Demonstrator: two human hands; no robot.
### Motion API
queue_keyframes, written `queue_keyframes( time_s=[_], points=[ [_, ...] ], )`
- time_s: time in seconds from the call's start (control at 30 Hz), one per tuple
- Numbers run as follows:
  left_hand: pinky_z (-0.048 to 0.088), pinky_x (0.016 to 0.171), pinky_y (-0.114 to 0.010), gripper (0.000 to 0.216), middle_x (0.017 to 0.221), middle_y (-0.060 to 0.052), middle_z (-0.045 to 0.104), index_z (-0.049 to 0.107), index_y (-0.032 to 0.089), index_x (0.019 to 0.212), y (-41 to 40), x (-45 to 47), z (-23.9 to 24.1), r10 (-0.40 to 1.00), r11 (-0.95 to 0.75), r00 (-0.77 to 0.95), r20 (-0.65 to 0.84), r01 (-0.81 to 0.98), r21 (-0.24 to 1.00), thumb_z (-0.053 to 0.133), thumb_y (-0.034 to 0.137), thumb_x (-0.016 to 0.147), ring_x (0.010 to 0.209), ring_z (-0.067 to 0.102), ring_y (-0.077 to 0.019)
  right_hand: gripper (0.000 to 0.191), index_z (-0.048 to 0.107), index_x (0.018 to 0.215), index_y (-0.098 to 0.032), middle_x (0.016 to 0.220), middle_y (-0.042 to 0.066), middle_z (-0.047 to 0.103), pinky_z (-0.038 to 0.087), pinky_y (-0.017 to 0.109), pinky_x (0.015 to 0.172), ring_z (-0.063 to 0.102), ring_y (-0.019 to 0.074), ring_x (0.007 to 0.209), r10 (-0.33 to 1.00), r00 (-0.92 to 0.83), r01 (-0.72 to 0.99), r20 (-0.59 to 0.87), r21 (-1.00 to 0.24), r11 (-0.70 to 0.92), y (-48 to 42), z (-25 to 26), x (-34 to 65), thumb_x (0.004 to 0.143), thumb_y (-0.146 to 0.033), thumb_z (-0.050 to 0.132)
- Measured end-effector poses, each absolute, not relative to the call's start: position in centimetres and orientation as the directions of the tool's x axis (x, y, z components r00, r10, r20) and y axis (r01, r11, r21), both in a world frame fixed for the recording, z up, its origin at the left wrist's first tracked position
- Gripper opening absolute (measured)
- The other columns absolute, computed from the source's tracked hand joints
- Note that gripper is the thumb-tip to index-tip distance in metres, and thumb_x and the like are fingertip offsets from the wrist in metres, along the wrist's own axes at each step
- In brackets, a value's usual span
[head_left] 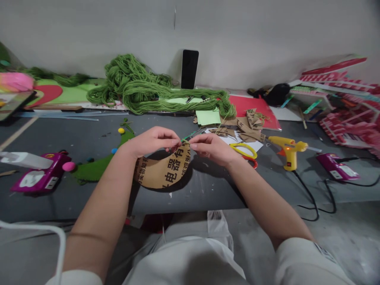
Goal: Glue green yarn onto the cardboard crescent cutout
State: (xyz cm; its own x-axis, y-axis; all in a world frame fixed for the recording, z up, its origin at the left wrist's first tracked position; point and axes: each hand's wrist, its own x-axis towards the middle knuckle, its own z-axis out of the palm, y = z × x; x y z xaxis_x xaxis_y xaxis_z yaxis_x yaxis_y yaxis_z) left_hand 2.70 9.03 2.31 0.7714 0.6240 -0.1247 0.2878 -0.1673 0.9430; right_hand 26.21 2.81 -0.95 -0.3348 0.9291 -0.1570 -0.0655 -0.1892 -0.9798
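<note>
A curved, crescent-like piece of brown cardboard (172, 170) with black printed characters is held up above the table's front part. My left hand (157, 140) pinches it near its upper tip. At that same tip, my right hand (209, 147) has thumb and fingers pressed together on a bit of green yarn (186, 141); the fingers partly hide how the yarn lies there. Behind my left forearm lies a green crescent (89, 171) with small coloured pom-poms, partly covered by the arm.
A hot glue gun (286, 150) stands at right beside yellow-handled scissors (245, 150) and cardboard scraps (251, 126). Skeins of green yarn (130, 85) and a leaning phone (190, 69) line the back. Purple power boxes (44, 172) sit left and right, with black cords at right.
</note>
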Motion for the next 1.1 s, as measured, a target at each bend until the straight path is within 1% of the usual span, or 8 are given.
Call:
queue_keyframes(
  time_s=[0.1,0.23,0.4,0.5,0.67,0.83,1.0,1.1],
  points=[
    [0.051,0.072,-0.026,0.026,0.083,-0.005,0.070,0.075,0.016,0.089,8.9,2.4,2.4,0.636,-0.080,0.756,-0.158,0.268,0.960,0.067,0.040,0.085,0.074,0.060,-0.0130,0.031,0.074,0.091,-0.015,0.061,-0.004,0.053,0.026,0.023,0.050,0.039,0.0065,0.053,0.931,-0.332,-0.073,-0.151,-0.980,-0.185,2.9,-1.1,26.2,0.072,-0.039,0.082],
    [0.055,0.072,-0.029,0.034,0.086,-0.009,0.073,0.076,0.014,0.090,8.5,2.7,2.5,0.681,0.058,0.711,-0.176,0.188,0.980,0.068,0.047,0.084,0.076,0.065,-0.0160,0.031,0.074,0.091,-0.015,0.059,-0.005,0.052,0.026,0.023,0.050,0.039,0.0062,0.052,0.932,-0.335,-0.094,-0.137,-0.980,-0.178,2.8,-1.0,26.0,0.072,-0.039,0.081],
    [0.055,0.069,-0.025,0.033,0.088,-0.008,0.073,0.076,0.015,0.091,8.0,3.3,2.9,0.699,0.020,0.695,-0.168,0.215,0.976,0.072,0.047,0.082,0.075,0.066,-0.0139,0.029,0.075,0.090,-0.015,0.058,-0.004,0.050,0.026,0.023,0.049,0.037,0.0063,0.052,0.942,-0.319,-0.069,-0.108,-0.988,-0.137,2.7,-0.8,25.9,0.074,-0.039,0.079],
    [0.056,0.069,-0.025,0.028,0.088,-0.007,0.074,0.076,0.016,0.089,8.0,3.2,2.7,0.712,0.063,0.674,-0.195,0.216,0.974,0.072,0.043,0.081,0.077,0.067,-0.0142,0.032,0.075,0.090,-0.014,0.058,-0.004,0.051,0.027,0.023,0.049,0.037,0.0067,0.052,0.952,-0.295,-0.009,-0.086,-0.996,-0.093,2.5,-0.5,25.9,0.075,-0.042,0.078],
    [0.057,0.070,-0.026,0.022,0.086,-0.006,0.074,0.076,0.016,0.090,8.1,3.1,2.4,0.702,0.116,0.673,-0.234,0.216,0.969,0.071,0.036,0.081,0.075,0.067,-0.0137,0.034,0.076,0.091,-0.014,0.066,0.000,0.059,0.031,0.024,0.053,0.043,0.0084,0.058,0.967,-0.252,0.139,-0.051,-0.990,-0.016,2.2,0.0,25.9,0.077,-0.045,0.076],
    [0.057,0.071,-0.027,0.022,0.085,-0.007,0.073,0.076,0.015,0.091,8.0,3.5,2.6,0.703,0.104,0.666,-0.248,0.248,0.963,0.072,0.034,0.080,0.074,0.066,-0.0134,0.034,0.078,0.094,-0.015,0.075,0.004,0.066,0.037,0.025,0.058,0.048,0.0117,0.065,0.970,-0.242,0.253,0.002,-0.965,0.065,1.9,0.3,26.2,0.079,-0.045,0.073],
    [0.056,0.072,-0.028,0.021,0.084,-0.007,0.072,0.076,0.014,0.094,8.0,3.7,2.8,0.680,0.070,0.688,-0.254,0.284,0.956,0.072,0.024,0.076,0.075,0.065,-0.0142,0.034,0.078,0.094,-0.014,0.071,0.004,0.064,0.034,0.025,0.055,0.044,0.0107,0.061,0.973,-0.230,0.298,0.013,-0.951,0.083,1.7,1.1,26.9,0.082,-0.045,0.071],
    [0.056,0.072,-0.028,0.021,0.084,-0.007,0.072,0.075,0.014,0.095,8.0,3.7,2.9,0.679,0.060,0.688,-0.256,0.296,0.953,0.070,0.023,0.077,0.074,0.065,-0.0138,0.035,0.078,0.093,-0.014,0.072,0.004,0.064,0.034,0.026,0.056,0.044,0.0111,0.062,0.973,-0.230,0.310,0.037,-0.944,0.109,1.6,1.2,27.1,0.082,-0.046,0.071]
  ],
)
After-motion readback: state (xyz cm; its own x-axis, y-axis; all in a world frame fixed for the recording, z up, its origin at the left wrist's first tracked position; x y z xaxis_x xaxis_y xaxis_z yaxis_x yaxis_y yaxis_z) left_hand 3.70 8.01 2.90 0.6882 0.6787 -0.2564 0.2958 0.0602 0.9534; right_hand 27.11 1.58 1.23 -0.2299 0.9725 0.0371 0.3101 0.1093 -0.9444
